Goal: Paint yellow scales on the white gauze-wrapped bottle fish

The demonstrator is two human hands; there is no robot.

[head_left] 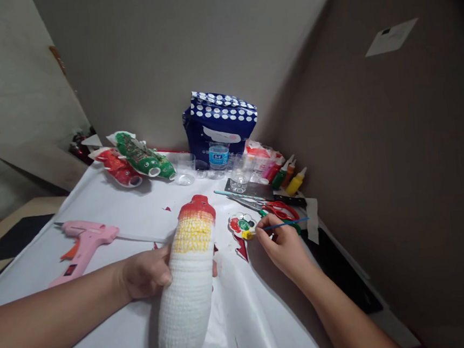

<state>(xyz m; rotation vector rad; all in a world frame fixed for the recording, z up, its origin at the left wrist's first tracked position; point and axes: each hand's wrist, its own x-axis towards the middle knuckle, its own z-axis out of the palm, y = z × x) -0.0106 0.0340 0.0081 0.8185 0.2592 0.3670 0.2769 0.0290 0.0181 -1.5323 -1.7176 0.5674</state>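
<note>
My left hand [149,273] is wrapped round a long white fabric-covered form [187,291], whose far end is painted red with a yellow band below it. Part of that hand is hidden behind the form. To the right, my right hand [281,243] pinches a thin blue paintbrush [287,223]. The brush's tip is at the yellow paint in a small flower-shaped palette [239,218], which also holds red, green and black paint.
A pink glue gun [85,238] lies at left. Painted fish shapes [141,155], clear plastic cups [185,170] and a blue bag [221,123] stand behind. Red-handled scissors [281,209], a knife [291,198] and paint bottles [296,182] are at right.
</note>
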